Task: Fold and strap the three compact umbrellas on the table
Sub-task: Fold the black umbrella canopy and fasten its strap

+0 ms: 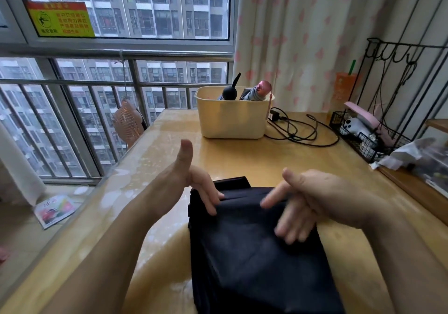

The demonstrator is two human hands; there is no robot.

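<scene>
A dark navy umbrella [244, 248] lies on the yellow table [278, 158], its loose canopy cloth spread flat toward me. My left hand [191, 183] rests its fingertips on the cloth's far left edge, thumb raised. Over the cloth's right side my right hand [305, 200] hovers with fingers spread, slightly blurred, perhaps brushing the fabric. Neither hand grips anything. Two more umbrellas stand in a cream basket [232, 120] at the back: one with a black round handle [229, 92], one grey with a pink handle [260, 90].
Black cables [298, 129] lie coiled right of the basket. A black wire rack [363, 134] with small items and crumpled white paper [407, 153] crowd the right edge. A small pink fan [127, 122] hangs off the table's left side by the window railing.
</scene>
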